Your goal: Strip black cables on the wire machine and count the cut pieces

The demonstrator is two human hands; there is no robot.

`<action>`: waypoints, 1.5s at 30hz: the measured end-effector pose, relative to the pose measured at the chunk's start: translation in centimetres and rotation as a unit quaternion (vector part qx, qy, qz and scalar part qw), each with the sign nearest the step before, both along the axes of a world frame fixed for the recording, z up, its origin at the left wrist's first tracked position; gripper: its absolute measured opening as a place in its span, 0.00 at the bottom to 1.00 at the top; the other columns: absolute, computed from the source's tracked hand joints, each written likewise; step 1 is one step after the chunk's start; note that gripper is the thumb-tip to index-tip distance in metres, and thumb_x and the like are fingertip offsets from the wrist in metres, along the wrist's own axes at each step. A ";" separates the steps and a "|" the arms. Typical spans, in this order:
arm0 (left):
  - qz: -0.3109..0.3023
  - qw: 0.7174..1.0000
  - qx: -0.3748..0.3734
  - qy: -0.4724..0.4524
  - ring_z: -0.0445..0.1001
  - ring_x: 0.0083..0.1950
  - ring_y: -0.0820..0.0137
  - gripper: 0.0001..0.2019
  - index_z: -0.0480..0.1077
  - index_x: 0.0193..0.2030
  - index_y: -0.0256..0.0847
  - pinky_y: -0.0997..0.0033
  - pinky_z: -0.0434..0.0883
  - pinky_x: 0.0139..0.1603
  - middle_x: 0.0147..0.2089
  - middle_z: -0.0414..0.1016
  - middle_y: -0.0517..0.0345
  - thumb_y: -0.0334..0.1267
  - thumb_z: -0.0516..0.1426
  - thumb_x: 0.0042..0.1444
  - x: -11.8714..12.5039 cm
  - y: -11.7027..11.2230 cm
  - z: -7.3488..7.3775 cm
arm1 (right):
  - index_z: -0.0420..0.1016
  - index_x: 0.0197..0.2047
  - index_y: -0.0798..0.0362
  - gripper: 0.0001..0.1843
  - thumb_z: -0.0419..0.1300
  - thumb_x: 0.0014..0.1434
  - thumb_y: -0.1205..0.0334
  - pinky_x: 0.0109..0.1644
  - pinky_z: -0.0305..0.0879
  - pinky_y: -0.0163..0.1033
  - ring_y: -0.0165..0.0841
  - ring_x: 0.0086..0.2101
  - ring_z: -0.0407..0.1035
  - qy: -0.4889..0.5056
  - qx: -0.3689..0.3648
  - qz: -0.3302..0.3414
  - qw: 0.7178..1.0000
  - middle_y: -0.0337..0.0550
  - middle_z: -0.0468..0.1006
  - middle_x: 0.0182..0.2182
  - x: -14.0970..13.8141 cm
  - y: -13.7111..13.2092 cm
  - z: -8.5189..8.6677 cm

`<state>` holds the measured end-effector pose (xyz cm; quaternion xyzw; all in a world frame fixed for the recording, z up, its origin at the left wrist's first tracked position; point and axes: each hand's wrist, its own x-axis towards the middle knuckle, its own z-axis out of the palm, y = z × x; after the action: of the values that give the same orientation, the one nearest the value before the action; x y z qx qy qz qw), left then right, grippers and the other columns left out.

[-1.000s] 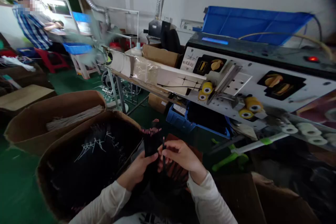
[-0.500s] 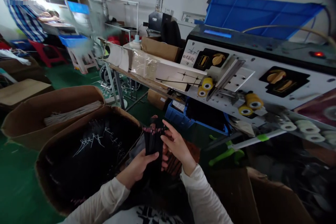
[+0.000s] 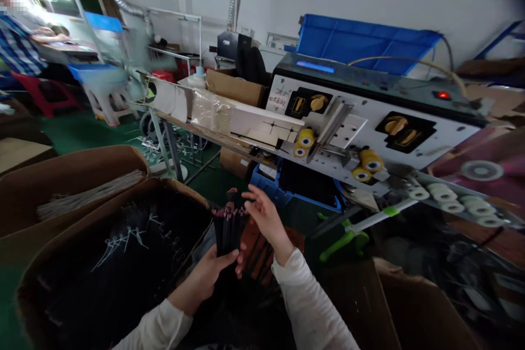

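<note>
My left hand (image 3: 205, 279) is wrapped round a bundle of black wires (image 3: 225, 233), thumb across the front and fingertips showing on the far side. The bundle stands roughly upright, with pinkish-red ends fanned at its top. My right hand (image 3: 266, 221) is beside those ends, its fingers apart and partly bent; the fingertips are close to the ends, and I cannot tell whether they touch. A brown-orange surface (image 3: 293, 240) with dark strips on it shows behind my hands. To the left, a cardboard box (image 3: 164, 183) holds dark bundles tied with white ties (image 3: 123, 240).
A machine (image 3: 283, 98) with yellow rollers (image 3: 305, 136) stands on the bench ahead. Blue crates (image 3: 270, 188) sit beneath it. Another box (image 3: 94, 161) with pale strands is at left, an open carton (image 3: 365, 295) at right. A person in a checked shirt (image 3: 18, 44) sits far left.
The view has turned to the right, so the surroundings sit further left. My right hand's fingers have lifted and bent slightly by the wire ends; my left hand keeps its hold on the bundle.
</note>
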<state>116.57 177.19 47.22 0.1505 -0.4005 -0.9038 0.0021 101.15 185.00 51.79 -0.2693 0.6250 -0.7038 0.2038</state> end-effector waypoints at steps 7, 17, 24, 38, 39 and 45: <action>0.000 1.000 -0.016 -0.001 0.65 0.26 0.75 0.11 0.70 0.39 0.34 0.71 0.65 0.30 0.29 0.66 0.58 0.40 0.61 0.52 0.2 -0.4 0.5 | 0.68 0.45 0.45 0.15 0.61 0.53 0.58 0.22 0.60 0.27 0.21 0.24 0.64 -0.212 -0.280 -0.200 0.914 0.35 0.74 0.41 -8.7 -4.2 4.3; 0.019 1.000 -0.018 0.016 0.66 0.25 0.75 0.10 0.70 0.38 0.36 0.71 0.66 0.29 0.30 0.69 0.57 0.38 0.61 0.52 0.1 -1.5 1.3 | 0.75 0.34 0.53 0.13 0.58 0.58 0.51 0.25 0.63 0.32 0.26 0.23 0.67 0.069 -0.138 -0.048 0.987 0.40 0.77 0.28 -2.3 1.0 3.8; 0.018 0.998 -0.059 0.001 0.70 0.25 0.72 0.12 0.71 0.32 0.33 0.72 0.68 0.29 0.25 0.72 0.56 0.41 0.64 0.48 -0.3 -0.2 2.4 | 0.72 0.40 0.53 0.14 0.59 0.58 0.51 0.25 0.67 0.33 0.29 0.23 0.71 -0.014 0.119 0.280 0.952 0.39 0.76 0.26 3.0 6.3 3.2; -0.066 0.997 -0.037 -0.019 0.77 0.32 0.63 0.17 0.69 0.41 0.33 0.62 0.74 0.35 0.34 0.77 0.48 0.39 0.65 0.46 -0.7 3.6 3.1 | 0.65 0.58 0.43 0.24 0.58 0.57 0.58 0.25 0.68 0.32 0.25 0.24 0.65 0.106 0.064 -0.002 0.992 0.38 0.70 0.37 3.4 7.1 1.7; -0.073 0.996 -0.042 -0.008 0.77 0.31 0.64 0.17 0.69 0.41 0.33 0.63 0.74 0.35 0.33 0.76 0.49 0.39 0.65 0.47 -0.7 3.8 3.1 | 0.67 0.56 0.43 0.23 0.58 0.57 0.57 0.25 0.68 0.32 0.25 0.24 0.65 0.106 0.063 -0.005 0.992 0.39 0.70 0.36 3.5 7.3 1.8; -0.118 0.982 -0.120 0.085 0.73 0.27 0.71 0.13 0.70 0.39 0.34 0.69 0.70 0.31 0.28 0.71 0.58 0.39 0.63 0.49 -1.7 3.8 5.2 | 0.64 0.58 0.44 0.25 0.60 0.57 0.55 0.28 0.70 0.33 0.27 0.28 0.68 0.127 -0.004 -0.051 0.991 0.43 0.72 0.44 3.6 9.1 2.5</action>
<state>114.90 180.95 52.38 0.0235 -0.5193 -0.8527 -0.0526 104.75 194.07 54.32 -0.3250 0.6561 -0.6757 0.0858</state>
